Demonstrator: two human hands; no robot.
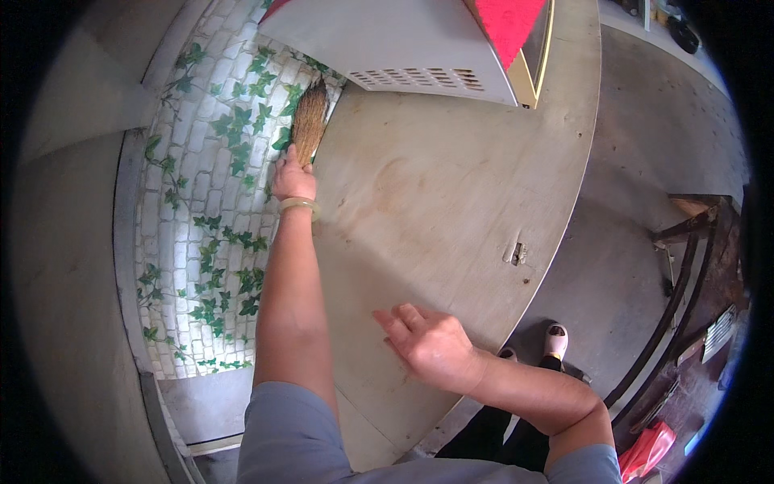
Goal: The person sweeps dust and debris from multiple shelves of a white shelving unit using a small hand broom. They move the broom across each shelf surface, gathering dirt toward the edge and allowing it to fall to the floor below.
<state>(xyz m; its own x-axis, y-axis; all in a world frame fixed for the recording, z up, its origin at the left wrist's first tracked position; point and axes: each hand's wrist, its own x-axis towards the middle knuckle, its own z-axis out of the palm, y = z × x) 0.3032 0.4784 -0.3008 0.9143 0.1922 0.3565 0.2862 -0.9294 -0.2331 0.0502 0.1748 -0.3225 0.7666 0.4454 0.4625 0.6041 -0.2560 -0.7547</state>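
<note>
My left hand (294, 179) grips a short straw hand brush (310, 118) by its lower end, with a pale bangle on the wrist. The brush's dark-tipped bristles point away from me, along the back edge of a wooden tabletop (423, 199). Beside it rises a wall panel (199, 151) printed with white bricks and green ivy. My right hand (432, 345) hovers over the near part of the tabletop, fingers loosely bent and holding nothing that I can see.
A white vented cabinet (393, 48) with a red cloth (507, 24) stands at the tabletop's far end. A hole (517, 253) is cut near the right edge. Lower right are a dark wooden piece of furniture (713, 242) and a red plastic bag (650, 451).
</note>
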